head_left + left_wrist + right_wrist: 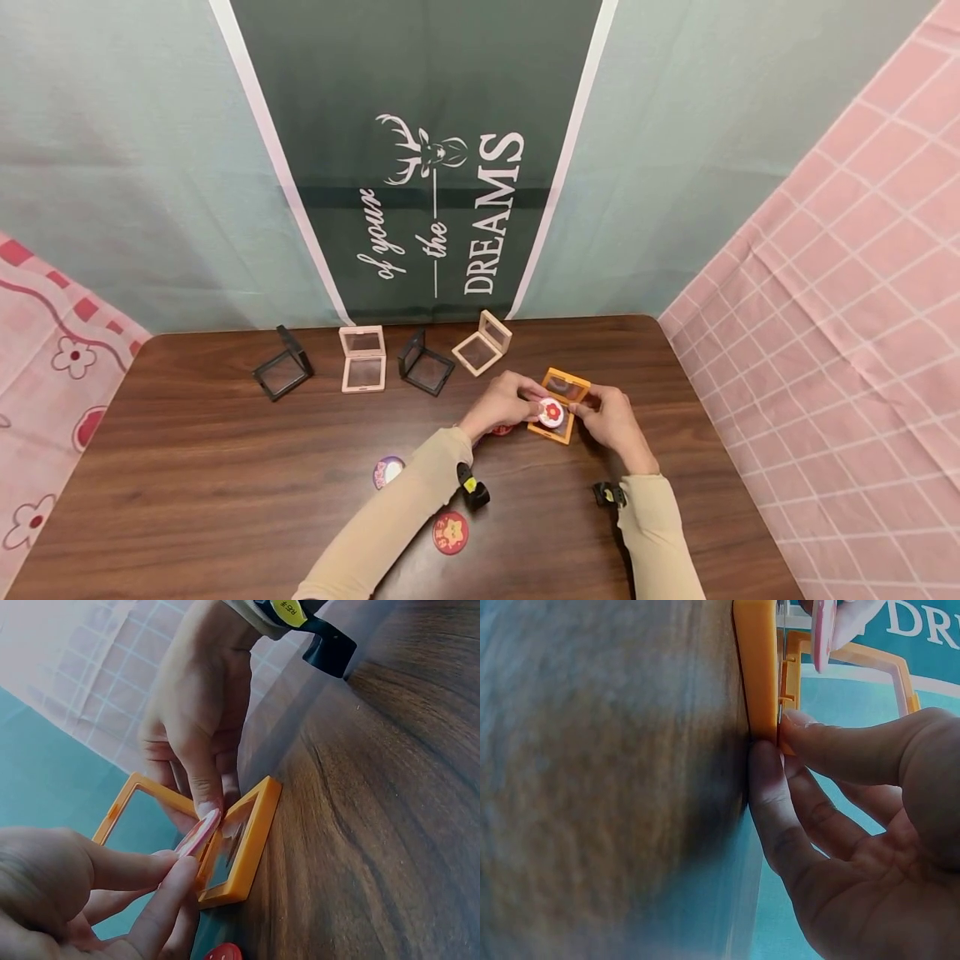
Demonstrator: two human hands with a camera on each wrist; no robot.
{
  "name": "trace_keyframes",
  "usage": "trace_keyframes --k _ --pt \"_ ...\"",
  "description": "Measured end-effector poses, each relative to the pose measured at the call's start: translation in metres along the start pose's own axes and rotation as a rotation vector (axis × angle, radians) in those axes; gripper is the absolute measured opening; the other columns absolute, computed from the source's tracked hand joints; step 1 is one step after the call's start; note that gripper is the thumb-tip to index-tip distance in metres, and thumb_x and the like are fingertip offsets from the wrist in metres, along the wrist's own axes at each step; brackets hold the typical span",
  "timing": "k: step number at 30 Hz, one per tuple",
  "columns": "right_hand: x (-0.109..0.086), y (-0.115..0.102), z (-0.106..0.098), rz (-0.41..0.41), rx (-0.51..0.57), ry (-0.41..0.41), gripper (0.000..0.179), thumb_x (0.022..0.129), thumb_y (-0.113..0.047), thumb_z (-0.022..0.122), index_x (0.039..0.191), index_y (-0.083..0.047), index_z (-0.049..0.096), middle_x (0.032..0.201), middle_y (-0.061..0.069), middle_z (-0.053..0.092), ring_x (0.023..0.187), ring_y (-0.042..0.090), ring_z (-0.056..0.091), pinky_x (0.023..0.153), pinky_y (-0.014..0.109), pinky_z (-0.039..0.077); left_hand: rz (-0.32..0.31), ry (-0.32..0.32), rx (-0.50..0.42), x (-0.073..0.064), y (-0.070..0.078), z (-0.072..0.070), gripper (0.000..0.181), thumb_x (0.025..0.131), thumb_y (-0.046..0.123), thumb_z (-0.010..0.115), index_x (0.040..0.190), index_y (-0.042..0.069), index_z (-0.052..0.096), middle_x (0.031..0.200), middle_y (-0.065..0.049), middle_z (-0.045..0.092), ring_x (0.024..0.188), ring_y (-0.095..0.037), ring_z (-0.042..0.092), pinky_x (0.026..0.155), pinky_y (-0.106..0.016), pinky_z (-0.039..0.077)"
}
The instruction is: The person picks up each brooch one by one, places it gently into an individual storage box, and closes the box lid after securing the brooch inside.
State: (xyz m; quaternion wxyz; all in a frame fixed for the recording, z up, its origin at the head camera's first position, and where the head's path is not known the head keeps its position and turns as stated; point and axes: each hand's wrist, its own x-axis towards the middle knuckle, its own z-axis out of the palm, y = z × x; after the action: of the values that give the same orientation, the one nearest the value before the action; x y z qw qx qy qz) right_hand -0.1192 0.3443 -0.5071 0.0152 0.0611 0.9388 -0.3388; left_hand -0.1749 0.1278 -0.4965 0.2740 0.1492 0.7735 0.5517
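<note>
A hinged orange display case (549, 436) with clear film windows stands unfolded on the table, its lid raised. My left hand (504, 404) pinches a round white badge with a red flower (552, 412) between thumb and fingers, over the lower half of the case. In the left wrist view the badge (199, 834) is tilted, with its edge close to the film. At the hinge end, my right hand (611, 421) grips the side of the case, thumb and index finger pinching the frame in the right wrist view. A red badge (502, 430) is partly hidden beneath my left hand.
Along the back of the table stand more unfolded cases: a black one (283, 372), a pink one (364, 373), another black one (426, 370) and a cream one (477, 353). A purple-and-white badge (388, 472) and a red star badge (451, 533) lie near my left forearm.
</note>
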Motion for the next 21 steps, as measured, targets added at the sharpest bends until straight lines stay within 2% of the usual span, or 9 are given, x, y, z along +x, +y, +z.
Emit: trace_keyframes --k 5,14,21 --pt "-0.001 -0.002 -0.002 -0.014 0.003 -0.003 0.012 0.096 -0.004 0.077 0.105 0.004 0.077 0.095 0.016 0.077 0.085 0.025 0.069 0.076 0.038 0.055 -0.022 0.021 0.037 0.001 0.003 0.003 0.022 0.091 -0.003 0.073 0.109 0.004 0.082 0.091 -0.006 0.079 0.079 -0.011 0.071 0.071 -0.024 0.061" --pt "0.000 -0.003 -0.003 0.005 -0.001 -0.022 0.020 0.097 -0.006 0.077 0.113 0.006 0.076 0.100 0.019 0.076 0.086 0.026 0.066 0.076 0.038 0.055 -0.056 0.037 0.093 0.002 0.004 0.009 0.021 0.088 -0.002 0.075 0.107 0.006 0.082 0.085 -0.002 0.078 0.073 -0.006 0.069 0.067 -0.020 0.057" --pt "-0.001 0.001 -0.003 -0.007 0.000 -0.032 0.020 0.097 -0.005 0.076 0.114 0.006 0.075 0.101 0.019 0.077 0.090 0.027 0.069 0.081 0.043 0.057 -0.065 0.091 0.206 0.004 0.007 0.012 0.011 0.083 0.006 0.082 0.090 0.013 0.078 0.079 0.005 0.074 0.071 -0.006 0.063 0.062 -0.020 0.051"
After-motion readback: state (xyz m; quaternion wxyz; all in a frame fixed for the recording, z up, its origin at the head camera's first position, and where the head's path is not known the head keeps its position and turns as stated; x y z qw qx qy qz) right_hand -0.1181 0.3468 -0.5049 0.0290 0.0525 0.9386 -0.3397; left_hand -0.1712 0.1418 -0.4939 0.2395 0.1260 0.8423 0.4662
